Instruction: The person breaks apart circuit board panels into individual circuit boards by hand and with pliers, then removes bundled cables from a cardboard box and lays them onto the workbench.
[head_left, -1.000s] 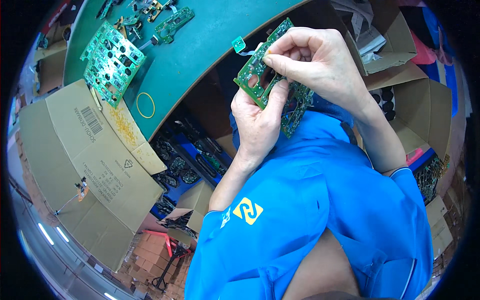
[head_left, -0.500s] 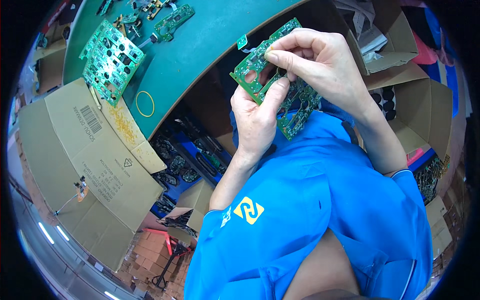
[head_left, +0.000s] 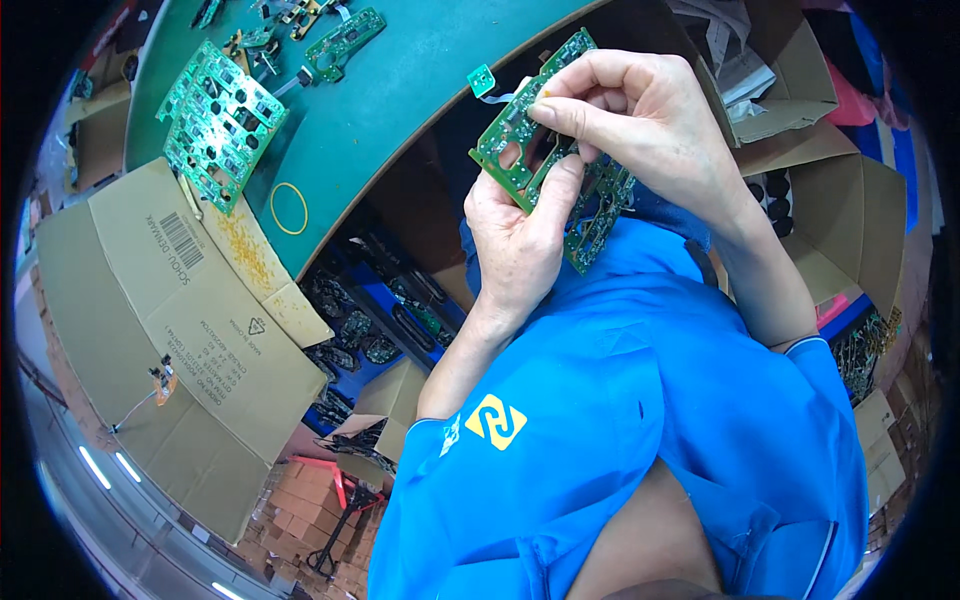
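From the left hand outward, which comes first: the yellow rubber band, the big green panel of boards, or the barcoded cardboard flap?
From the left hand:
1. Rubber band, on the green table, to its left.
2. Panel of boards, farther left, higher.
3. Cardboard flap, far left, near the table's edge; close to the panel's distance.

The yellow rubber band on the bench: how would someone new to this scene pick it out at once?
Start at the green bench top in the upper part of the head view. Near its lower edge, just right of the large panel of green circuit boards, lies the yellow rubber band. It is the only thin, bare loop there, lying flat with green surface showing through it; everything nearby is a solid board.
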